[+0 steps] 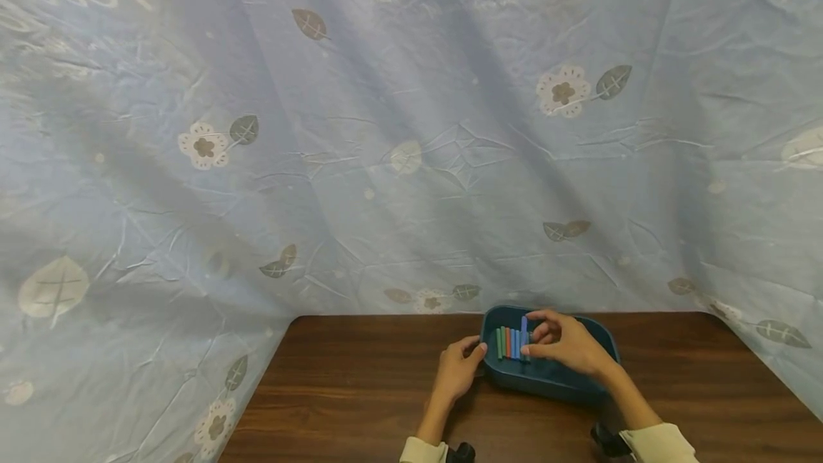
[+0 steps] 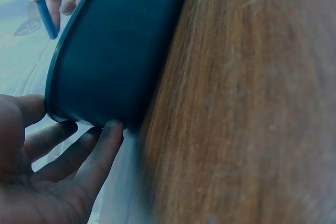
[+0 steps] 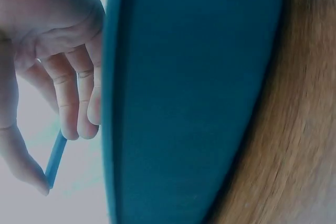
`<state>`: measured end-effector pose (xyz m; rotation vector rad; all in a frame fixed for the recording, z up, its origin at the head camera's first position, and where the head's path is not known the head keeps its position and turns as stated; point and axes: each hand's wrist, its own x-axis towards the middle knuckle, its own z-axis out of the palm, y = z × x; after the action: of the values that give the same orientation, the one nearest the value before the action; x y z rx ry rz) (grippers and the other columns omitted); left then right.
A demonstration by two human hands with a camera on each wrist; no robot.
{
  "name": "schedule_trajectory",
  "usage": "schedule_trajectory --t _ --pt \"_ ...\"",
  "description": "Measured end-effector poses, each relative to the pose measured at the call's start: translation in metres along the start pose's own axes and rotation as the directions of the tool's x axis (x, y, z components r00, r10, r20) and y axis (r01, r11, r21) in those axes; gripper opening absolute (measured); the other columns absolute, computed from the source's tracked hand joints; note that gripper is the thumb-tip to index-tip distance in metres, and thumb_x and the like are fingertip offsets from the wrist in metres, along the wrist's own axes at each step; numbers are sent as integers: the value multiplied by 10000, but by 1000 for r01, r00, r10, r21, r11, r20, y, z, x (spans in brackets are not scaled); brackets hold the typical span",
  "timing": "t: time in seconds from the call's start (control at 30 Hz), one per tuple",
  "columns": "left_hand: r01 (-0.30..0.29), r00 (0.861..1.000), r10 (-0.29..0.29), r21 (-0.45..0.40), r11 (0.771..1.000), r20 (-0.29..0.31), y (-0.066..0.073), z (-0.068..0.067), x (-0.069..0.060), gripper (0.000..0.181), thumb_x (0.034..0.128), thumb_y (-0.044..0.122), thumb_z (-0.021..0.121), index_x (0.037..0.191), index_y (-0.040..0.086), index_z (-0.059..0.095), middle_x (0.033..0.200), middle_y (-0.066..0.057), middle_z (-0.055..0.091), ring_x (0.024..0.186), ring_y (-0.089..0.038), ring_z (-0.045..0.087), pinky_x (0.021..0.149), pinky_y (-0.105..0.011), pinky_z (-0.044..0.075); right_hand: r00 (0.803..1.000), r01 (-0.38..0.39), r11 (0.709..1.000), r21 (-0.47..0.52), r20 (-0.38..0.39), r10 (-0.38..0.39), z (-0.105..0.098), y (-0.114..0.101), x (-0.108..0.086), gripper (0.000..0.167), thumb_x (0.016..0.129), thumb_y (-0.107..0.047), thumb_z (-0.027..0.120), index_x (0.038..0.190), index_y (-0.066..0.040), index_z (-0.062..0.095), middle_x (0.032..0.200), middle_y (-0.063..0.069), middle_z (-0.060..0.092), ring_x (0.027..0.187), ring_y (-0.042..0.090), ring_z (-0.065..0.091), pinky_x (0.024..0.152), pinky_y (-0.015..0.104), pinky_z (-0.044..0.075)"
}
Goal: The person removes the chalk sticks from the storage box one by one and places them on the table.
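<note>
A dark teal plastic bin (image 1: 543, 383) stands at the far side of the table. Inside it lies a row of thin chalk-like sticks (image 1: 509, 343), green, red and blue, side by side at the left end. My right hand (image 1: 574, 346) reaches over the bin and pinches a blue stick (image 3: 56, 160) by its ends between thumb and forefinger, above the rim in the right wrist view. At the bin's left end, my left hand (image 1: 455, 370) holds the rim, thumb on top and fingers against the outer wall (image 2: 105, 61).
Brown wood-grain table (image 1: 360, 377) lies under and around the bin. Behind it and at the sides hangs a pale blue cloth (image 1: 398, 220) with leaf and flower prints, close to the bin's far side.
</note>
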<state>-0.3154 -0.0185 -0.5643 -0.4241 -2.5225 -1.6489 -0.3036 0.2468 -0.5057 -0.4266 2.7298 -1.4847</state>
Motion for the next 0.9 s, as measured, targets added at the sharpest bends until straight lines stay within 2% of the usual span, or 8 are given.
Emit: schedule_trajectory --t 0.2,0.33,0.67,0.9 --pt "-7 1000 7 10 1000 -6 0 1 2 377 1068 304 661 1318 37 752 1286 -153 777 1222 -314 723 1048 -516 578 1000 13 1000 16 -3 -13 3 -11 -13 729 899 -341 882 1490 -56 565 1094 92 730 945 169 713 805 289 570" --pt "15 1000 -15 -14 1000 -1 -1 2 2 386 1069 311 657 1327 37 747 1302 -151 770 1213 -290 724 1057 -515 574 999 38 998 41 14 -39 8 -15 -22 723 909 -323 875 1494 -43 556 1081 90 724 946 165 706 837 286 577" --pt "37 999 -37 -32 999 3 -2 3 2 393 1067 306 662 1337 33 741 1297 -151 771 1180 -248 732 1028 -455 595 995 83 992 98 55 -89 21 -17 -41 718 920 -259 864 1490 27 533 1057 115 718 917 114 712 770 288 608" --pt "8 1000 -9 -14 1000 -17 -1 3 2 370 1057 282 676 1316 29 752 1246 -142 792 1175 -267 735 1011 -458 597 990 90 985 146 98 -105 29 -22 -55 727 925 -240 861 1504 36 517 1063 141 693 926 117 713 773 303 626"
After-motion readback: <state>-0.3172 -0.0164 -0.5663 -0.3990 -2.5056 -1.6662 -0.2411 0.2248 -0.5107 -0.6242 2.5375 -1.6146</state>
